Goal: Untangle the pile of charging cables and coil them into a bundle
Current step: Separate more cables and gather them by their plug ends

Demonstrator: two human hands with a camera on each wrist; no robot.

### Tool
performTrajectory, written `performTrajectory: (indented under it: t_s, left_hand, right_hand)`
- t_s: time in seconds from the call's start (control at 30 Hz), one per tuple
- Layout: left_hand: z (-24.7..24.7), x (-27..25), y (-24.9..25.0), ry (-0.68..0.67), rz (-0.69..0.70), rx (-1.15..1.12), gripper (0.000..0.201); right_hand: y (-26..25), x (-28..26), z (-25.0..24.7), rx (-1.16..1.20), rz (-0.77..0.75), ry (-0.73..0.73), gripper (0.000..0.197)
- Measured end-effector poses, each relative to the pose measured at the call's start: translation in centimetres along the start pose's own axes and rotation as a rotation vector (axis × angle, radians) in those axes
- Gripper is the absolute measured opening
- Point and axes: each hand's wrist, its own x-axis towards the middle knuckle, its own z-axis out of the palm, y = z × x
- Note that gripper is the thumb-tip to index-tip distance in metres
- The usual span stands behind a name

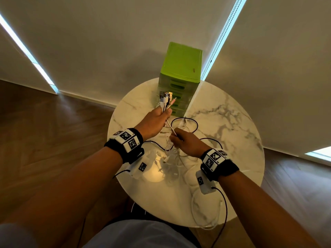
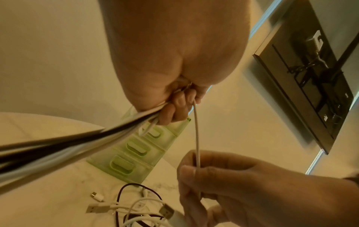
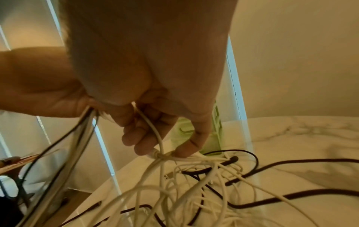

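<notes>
A tangle of white and dark charging cables [image 1: 172, 158] lies on the round marble table [image 1: 223, 122]. My left hand [image 1: 157, 119] is raised over the table and grips several cables near their ends; their USB plugs [image 1: 165, 95] stick up above the fist. A white cable [image 2: 197, 130] runs taut from that fist down to my right hand [image 1: 180, 140], which pinches it between thumb and fingers. In the right wrist view the pinched white cable [image 3: 155, 133] meets a knot [image 3: 161, 156] of white strands just below the fingertips [image 3: 143, 149].
A green plastic drawer unit [image 1: 180, 76] stands at the table's far edge, just behind my left hand. Loose plugs [image 2: 97, 207] lie on the table. A white cable loop [image 1: 206, 212] hangs near the table's front right edge. Wooden floor surrounds the table.
</notes>
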Motion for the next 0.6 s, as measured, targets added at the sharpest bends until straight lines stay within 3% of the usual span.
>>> performTrajectory:
  t_s: [0.23, 0.4, 0.6]
  left_hand:
    - [-3.4, -0.3, 0.9, 0.225, 0.037, -0.289, 0.029]
    - [-6.7, -0.1, 0.9, 0.291, 0.111, -0.332, 0.025]
    - [-7.2, -0.1, 0.5, 0.352, 0.163, -0.418, 0.019]
  right_hand:
    - [3.7, 0.2, -0.3, -0.251, 0.066, -0.027, 0.019]
    - [4.8, -0.5, -0.7, -0.108, 0.051, 0.018, 0.021]
    - [5.4, -0.4, -1.8, -0.438, 0.145, 0.097, 0.03]
